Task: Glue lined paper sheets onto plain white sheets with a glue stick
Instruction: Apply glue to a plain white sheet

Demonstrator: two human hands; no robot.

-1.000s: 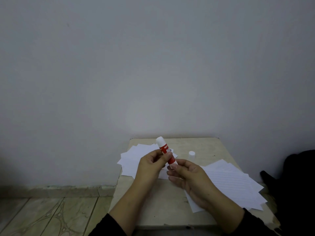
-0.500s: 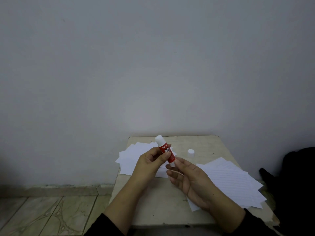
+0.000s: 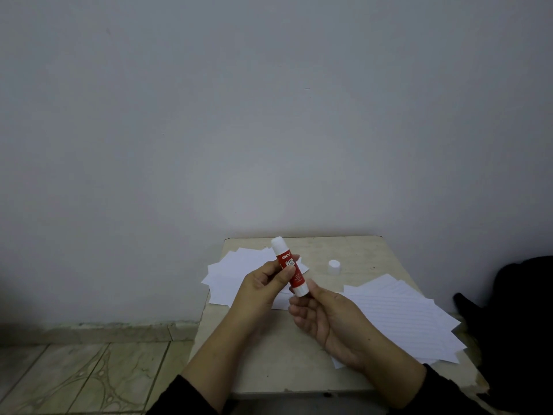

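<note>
Above table (image 3: 353,256), glue stick (image 3: 289,267) clamped in left grip (image 3: 263,290), right grip (image 3: 326,314) loosely open

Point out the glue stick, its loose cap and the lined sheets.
glue stick (image 3: 291,268): head view, red label.
cap (image 3: 334,267): head view, side wall.
lined sheets (image 3: 401,319): head view, top sheet's middle.
</note>
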